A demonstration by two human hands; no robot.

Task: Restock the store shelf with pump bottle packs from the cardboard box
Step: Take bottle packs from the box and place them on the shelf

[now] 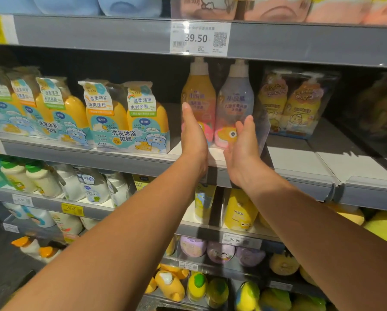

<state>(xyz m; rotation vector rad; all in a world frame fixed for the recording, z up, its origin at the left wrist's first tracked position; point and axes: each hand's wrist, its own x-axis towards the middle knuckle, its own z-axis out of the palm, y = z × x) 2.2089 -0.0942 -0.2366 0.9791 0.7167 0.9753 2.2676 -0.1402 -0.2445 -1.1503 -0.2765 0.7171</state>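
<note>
The left hand (193,133) and right hand (244,145), fingers straight, press the sides of a pump bottle pack (218,102), seating it on the shelf (300,159). Next, I'd judge, slide it farther back.

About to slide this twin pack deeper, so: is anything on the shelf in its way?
Nothing visible does. The twin pack, pressed between left hand and right hand, sits in a gap: blue-sleeved pack to its left, clear pack to its right. Directly behind is hidden.
</note>
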